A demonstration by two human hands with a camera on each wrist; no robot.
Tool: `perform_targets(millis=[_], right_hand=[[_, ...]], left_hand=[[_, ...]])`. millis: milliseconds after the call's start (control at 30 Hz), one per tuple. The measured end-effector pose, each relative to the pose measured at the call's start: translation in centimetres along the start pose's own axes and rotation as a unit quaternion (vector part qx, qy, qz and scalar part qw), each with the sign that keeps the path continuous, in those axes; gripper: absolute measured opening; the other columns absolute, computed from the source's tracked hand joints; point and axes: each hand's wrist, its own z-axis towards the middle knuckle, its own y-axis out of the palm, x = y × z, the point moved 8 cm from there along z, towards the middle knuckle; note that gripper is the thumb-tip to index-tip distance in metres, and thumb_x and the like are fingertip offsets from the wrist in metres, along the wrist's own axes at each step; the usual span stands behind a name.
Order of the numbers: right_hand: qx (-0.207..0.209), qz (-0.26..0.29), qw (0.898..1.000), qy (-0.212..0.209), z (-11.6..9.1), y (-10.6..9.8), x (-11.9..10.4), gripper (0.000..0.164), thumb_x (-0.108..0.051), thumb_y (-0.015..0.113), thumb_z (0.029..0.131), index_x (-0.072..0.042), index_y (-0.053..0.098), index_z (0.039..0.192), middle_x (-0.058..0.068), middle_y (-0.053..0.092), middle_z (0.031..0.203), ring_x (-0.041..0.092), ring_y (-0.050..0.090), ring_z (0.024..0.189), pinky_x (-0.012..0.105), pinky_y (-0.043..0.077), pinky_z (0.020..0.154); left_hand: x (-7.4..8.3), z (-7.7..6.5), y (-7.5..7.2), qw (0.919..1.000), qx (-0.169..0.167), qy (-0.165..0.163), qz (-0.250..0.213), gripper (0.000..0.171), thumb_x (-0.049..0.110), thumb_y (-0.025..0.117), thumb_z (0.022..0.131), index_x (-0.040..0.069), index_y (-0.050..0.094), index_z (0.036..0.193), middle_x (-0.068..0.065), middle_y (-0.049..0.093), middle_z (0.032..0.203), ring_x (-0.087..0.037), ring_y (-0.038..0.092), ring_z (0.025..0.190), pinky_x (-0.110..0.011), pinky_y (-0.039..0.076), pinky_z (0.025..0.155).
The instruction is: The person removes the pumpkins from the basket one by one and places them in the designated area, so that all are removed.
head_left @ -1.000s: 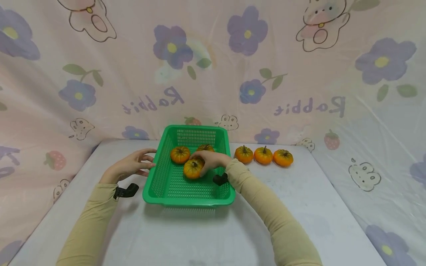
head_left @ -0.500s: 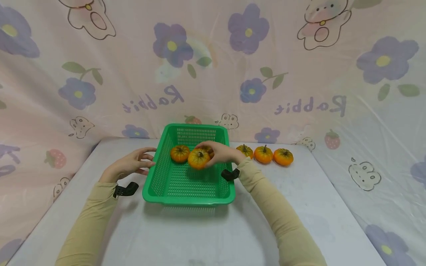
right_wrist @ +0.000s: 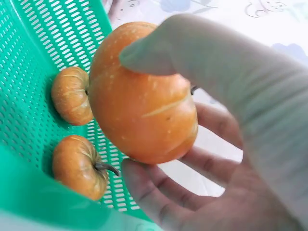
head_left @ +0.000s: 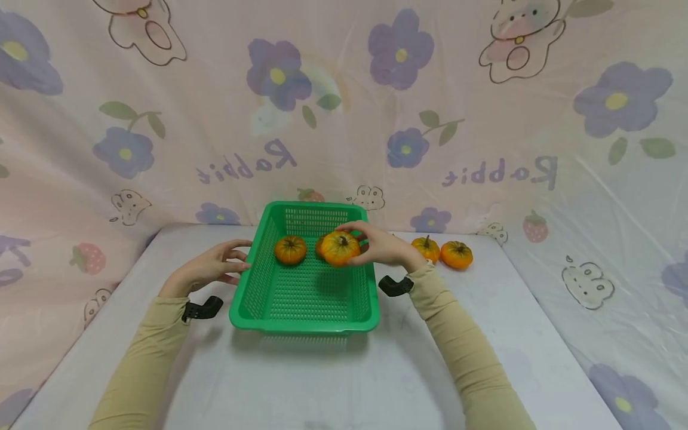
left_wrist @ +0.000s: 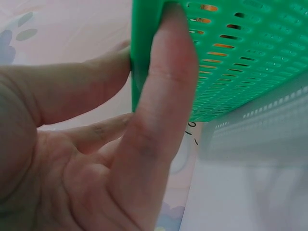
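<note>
Above the right part of a green plastic basket [head_left: 306, 326], my right hand [head_left: 378, 246] grips a small orange pumpkin [head_left: 340, 249] between thumb and fingers. It hangs raised in the right wrist view, clear of the basket floor. Two more pumpkins lie inside: one at the left [head_left: 291, 250], and a second pumpkin [right_wrist: 79, 166] mostly hidden behind the held one in the head view. My left hand [head_left: 212, 266] holds the basket's left rim; in the left wrist view one finger [left_wrist: 166, 96] reaches up under the lip, with another digit at its outer side.
Right of the basket, a pumpkin [head_left: 426, 249] and another pumpkin [head_left: 457, 255] stand in a row on the white table [head_left: 301, 382]; my right hand and wrist cover the row's left end. A patterned curtain [head_left: 344, 131] hangs behind and at both sides.
The right hand has lifted the pumpkin off the basket floor and carried it to the right, toward the right rim. The left hand and basket stay where they were.
</note>
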Motion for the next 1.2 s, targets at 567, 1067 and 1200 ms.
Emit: perform_targets(millis=[567, 1067, 1200], right_hand=[[0.075, -0.030, 0.997, -0.018, -5.4, -2.5, 1.9, 0.073, -0.003, 0.076, 0.081, -0.009, 0.039, 0.144, 0.011, 0.037, 0.142, 0.035, 0.046, 0.118, 0.047, 0.046, 0.094], [0.135, -0.022, 0.991, 0.011, -10.0, -4.3, 4.6, 0.076, -0.009, 0.079, 0.080, -0.016, 0.040, 0.145, 0.005, 0.035, 0.146, 0.032, 0.041, 0.119, 0.053, 0.037, 0.102], [0.149, -0.024, 0.988, 0.027, -10.7, -4.2, 6.0, 0.074, -0.014, 0.080, 0.080, -0.015, 0.042, 0.144, 0.006, 0.036, 0.145, 0.033, 0.042, 0.121, 0.052, 0.039, 0.102]], left_hand=[[-0.4, -0.2, 0.4, 1.0000, 0.001, -0.005, -0.002, 0.072, 0.013, 0.060, 0.096, 0.002, 0.015, 0.151, -0.027, 0.046, 0.121, -0.027, 0.061, 0.095, -0.042, 0.056, 0.079], [-0.2, 0.0, 0.0, 1.0000, 0.006, -0.003, 0.003, 0.073, 0.015, 0.061, 0.096, 0.003, 0.016, 0.151, -0.026, 0.048, 0.120, -0.026, 0.062, 0.095, -0.042, 0.056, 0.080], [-0.2, 0.0, 0.1, 1.0000, 0.006, 0.004, 0.002, 0.073, 0.015, 0.061, 0.096, 0.001, 0.015, 0.151, -0.027, 0.047, 0.119, -0.026, 0.062, 0.094, -0.042, 0.056, 0.079]])
